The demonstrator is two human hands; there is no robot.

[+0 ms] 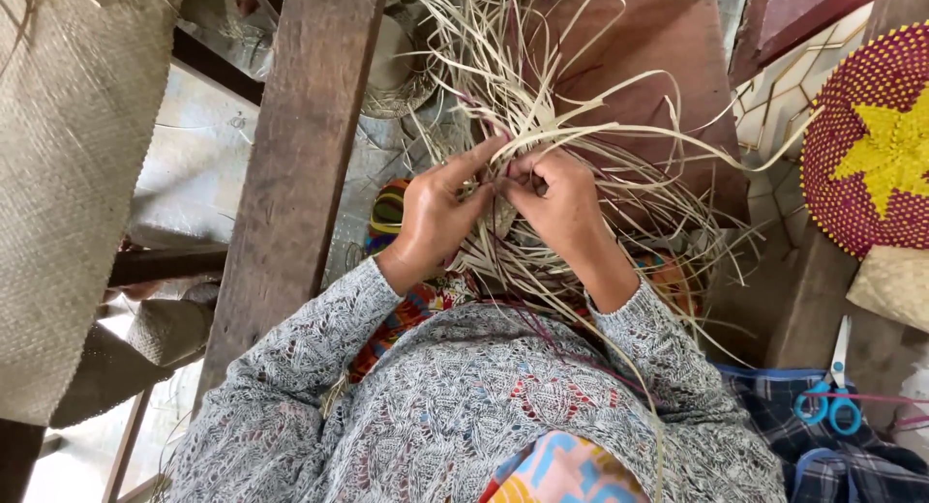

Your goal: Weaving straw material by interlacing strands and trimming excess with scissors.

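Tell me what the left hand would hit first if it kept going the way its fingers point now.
The left hand points up and right into the bundle of pale straw weaving strips, which it already touches, and the right hand sits directly against it. Depth beyond the strips is unclear.

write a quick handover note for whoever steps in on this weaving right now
Left hand: fingers pinched on pale straw strips at the work's middle.
Right hand: closed on the same strips, touching the left.
Loose strip ends fan up and to the right.
Done: a small woven patch under the hands, mostly hidden.
Left: most strips unwoven.
Blue-handled scissors lie at lower right; a red and yellow woven disc at right.
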